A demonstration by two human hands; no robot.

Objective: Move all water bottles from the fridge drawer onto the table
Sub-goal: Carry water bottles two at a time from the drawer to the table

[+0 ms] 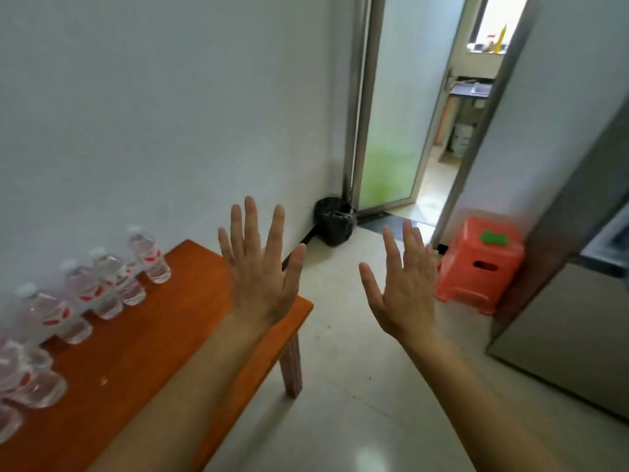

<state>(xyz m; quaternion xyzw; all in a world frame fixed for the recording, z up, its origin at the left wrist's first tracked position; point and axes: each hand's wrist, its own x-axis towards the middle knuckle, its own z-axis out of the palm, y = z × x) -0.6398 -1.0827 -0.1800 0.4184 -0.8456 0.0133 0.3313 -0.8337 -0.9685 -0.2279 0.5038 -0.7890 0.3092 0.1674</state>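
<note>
Several clear water bottles (102,284) with red labels stand in a row along the wall side of the orange wooden table (177,321) at the lower left. My left hand (260,267) is raised over the table's far right corner, fingers spread, holding nothing. My right hand (403,287) is held up over the floor to the right of the table, also spread and empty. The grey fridge (578,301) stands at the right edge; its drawer is mostly out of view.
An orange plastic stool (480,264) with a green item on top stands by the fridge. A black bag (335,221) sits in the wall corner. A glass door (391,114) stands open onto another room. Pale tiled floor lies between table and fridge.
</note>
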